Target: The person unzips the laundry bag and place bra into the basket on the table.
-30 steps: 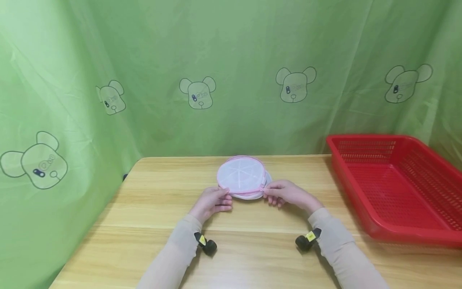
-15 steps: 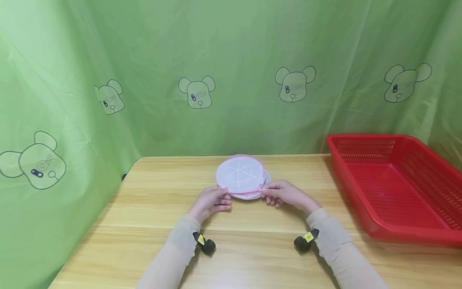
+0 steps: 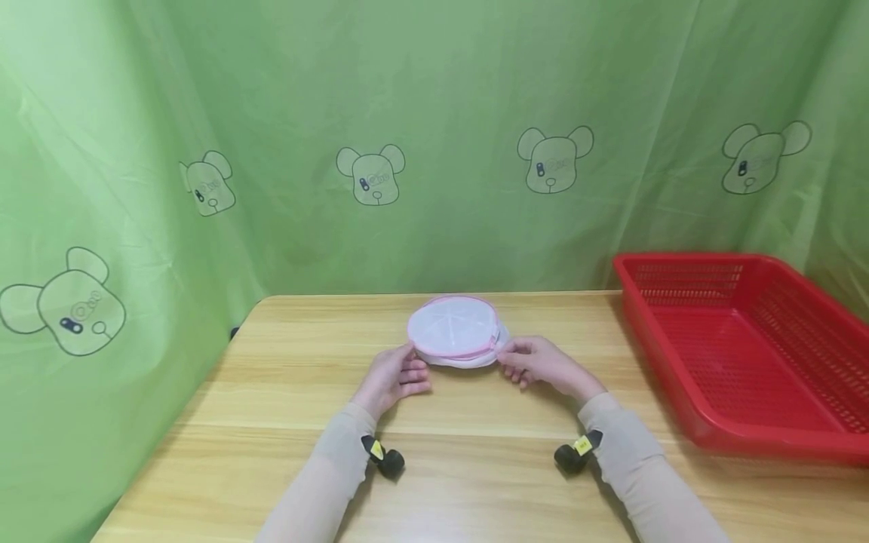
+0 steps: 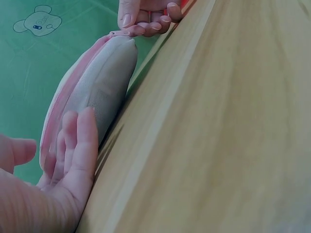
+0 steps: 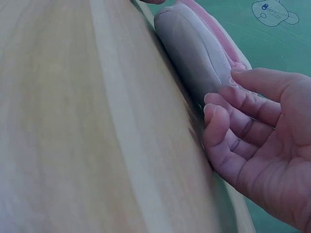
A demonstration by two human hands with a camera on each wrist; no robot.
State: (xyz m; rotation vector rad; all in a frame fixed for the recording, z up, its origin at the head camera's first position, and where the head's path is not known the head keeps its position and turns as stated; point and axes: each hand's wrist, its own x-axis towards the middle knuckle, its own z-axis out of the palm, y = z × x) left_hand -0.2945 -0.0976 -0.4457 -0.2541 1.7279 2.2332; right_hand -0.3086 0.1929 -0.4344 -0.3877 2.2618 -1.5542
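Note:
A round white mesh laundry bag [image 3: 453, 326] with a pink zipper edge lies near the table's far edge, puffed up at its sides. At its left front is my left hand [image 3: 394, 379]; in the left wrist view its fingers [image 4: 86, 141] lie fairly straight along the bag's side, with the thumb held apart. My right hand [image 3: 541, 367] is at the bag's right front. Its thumb and forefinger pinch the zipper pull [image 4: 119, 33], while the other fingers curl loosely below. The fingertips partly cover the pull in the right wrist view.
To the right stands a large red plastic basket [image 3: 760, 439] with slotted walls. Wooden tabletop [image 3: 468, 483] stretches before the bag. A green curtain [image 3: 448, 219] printed with bear heads hangs behind and at the sides.
My left thumb has come off the bag's front edge, and that hand has shifted slightly left. The bag's front rim has lifted away from it a little. My right hand keeps its pinch.

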